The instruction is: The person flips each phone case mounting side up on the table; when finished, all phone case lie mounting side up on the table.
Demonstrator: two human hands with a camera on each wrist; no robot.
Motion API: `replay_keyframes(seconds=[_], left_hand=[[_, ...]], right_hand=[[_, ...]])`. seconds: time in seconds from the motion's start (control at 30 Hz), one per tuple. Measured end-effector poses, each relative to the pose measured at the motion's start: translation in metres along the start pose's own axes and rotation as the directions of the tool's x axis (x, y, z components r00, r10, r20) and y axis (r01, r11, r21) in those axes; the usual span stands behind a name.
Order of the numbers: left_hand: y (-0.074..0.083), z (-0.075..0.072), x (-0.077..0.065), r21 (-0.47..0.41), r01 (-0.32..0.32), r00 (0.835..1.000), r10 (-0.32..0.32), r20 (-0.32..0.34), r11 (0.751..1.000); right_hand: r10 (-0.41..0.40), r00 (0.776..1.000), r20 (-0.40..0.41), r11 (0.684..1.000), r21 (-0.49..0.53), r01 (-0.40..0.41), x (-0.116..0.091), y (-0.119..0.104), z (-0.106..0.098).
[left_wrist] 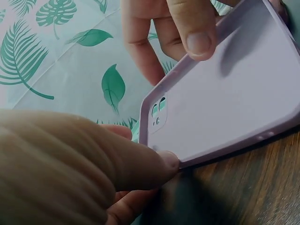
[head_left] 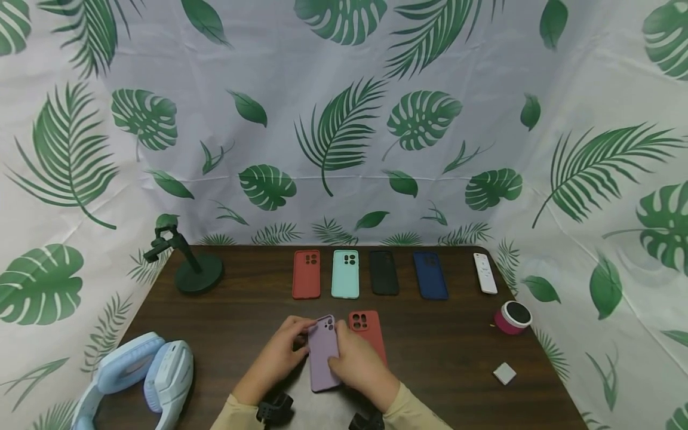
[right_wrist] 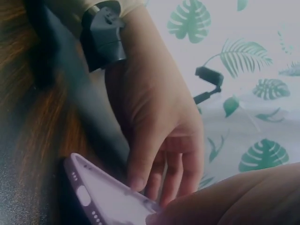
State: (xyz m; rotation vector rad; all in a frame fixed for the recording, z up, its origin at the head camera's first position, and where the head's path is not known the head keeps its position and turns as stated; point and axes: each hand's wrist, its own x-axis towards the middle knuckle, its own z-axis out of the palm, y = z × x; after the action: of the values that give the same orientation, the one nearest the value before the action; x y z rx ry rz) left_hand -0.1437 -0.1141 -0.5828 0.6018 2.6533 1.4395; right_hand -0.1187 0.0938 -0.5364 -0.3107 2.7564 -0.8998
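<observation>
A lavender phone case [head_left: 323, 358] is held between both hands near the front of the table, its raised rim and hollow inner side showing in the left wrist view. My left hand [head_left: 279, 355] pinches its left edge, thumb on the inner side and fingers behind. Opposite it, my right hand [head_left: 361, 358] grips the right edge near the camera cutouts, its thumb over the rim. A red phone case [head_left: 371, 331] lies just beyond the right hand, which partly hides it. In the right wrist view the lower end of the lavender case [right_wrist: 84, 187] shows small holes.
Along the back lie a red case [head_left: 307, 275], a mint case [head_left: 345, 278], a black case [head_left: 384, 275] and a blue case [head_left: 430, 278]. A white remote [head_left: 485, 273], a round pink jar [head_left: 512, 318] and a small white square [head_left: 504, 373] are right; a dark stand [head_left: 197, 273] and headphones [head_left: 166, 376] left.
</observation>
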Motion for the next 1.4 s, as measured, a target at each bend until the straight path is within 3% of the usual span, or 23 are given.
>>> replay_keyframes(seconds=[0.17, 0.3, 0.8, 0.97, 1.17, 1.3, 1.4], left_hand=[[-0.004, 0.001, -0.001, 0.022, 0.02, 0.999, -0.02, -0.032, 1.0], [-0.005, 0.0, -0.001, 0.028, 0.026, 0.999, -0.025, -0.037, 0.999], [-0.001, -0.001, 0.002, 0.022, -0.001, 1.0, 0.001, 0.0, 1.0], [0.011, -0.004, 0.006, 0.092, -0.049, 0.999, 0.05, -0.015, 0.995], [0.024, -0.011, 0.011, 0.176, -0.18, 0.984, 0.178, 0.025, 0.968], [0.032, -0.015, 0.018, 0.238, -0.231, 0.973, 0.225, 0.051, 0.943], [0.039, -0.017, 0.026, 0.258, -0.245, 0.969, 0.237, 0.065, 0.934]], right_hand=[[-0.017, 0.999, -0.043, 0.993, -0.117, 0.012, 0.001, 0.003, 0.009], [-0.024, 0.998, -0.05, 0.989, -0.148, 0.016, 0.004, 0.006, 0.015], [0.027, 1.0, 0.007, 0.998, -0.065, -0.027, 0.007, 0.008, 0.012], [0.004, 1.0, 0.001, 1.0, -0.005, -0.004, 0.004, 0.01, 0.004], [-0.082, 0.996, 0.031, 0.994, 0.074, 0.08, -0.006, 0.019, -0.008], [-0.134, 0.99, -0.03, 0.991, -0.003, 0.134, -0.014, 0.026, -0.016], [-0.136, 0.985, -0.106, 0.988, -0.085, 0.128, -0.019, 0.032, -0.018]])
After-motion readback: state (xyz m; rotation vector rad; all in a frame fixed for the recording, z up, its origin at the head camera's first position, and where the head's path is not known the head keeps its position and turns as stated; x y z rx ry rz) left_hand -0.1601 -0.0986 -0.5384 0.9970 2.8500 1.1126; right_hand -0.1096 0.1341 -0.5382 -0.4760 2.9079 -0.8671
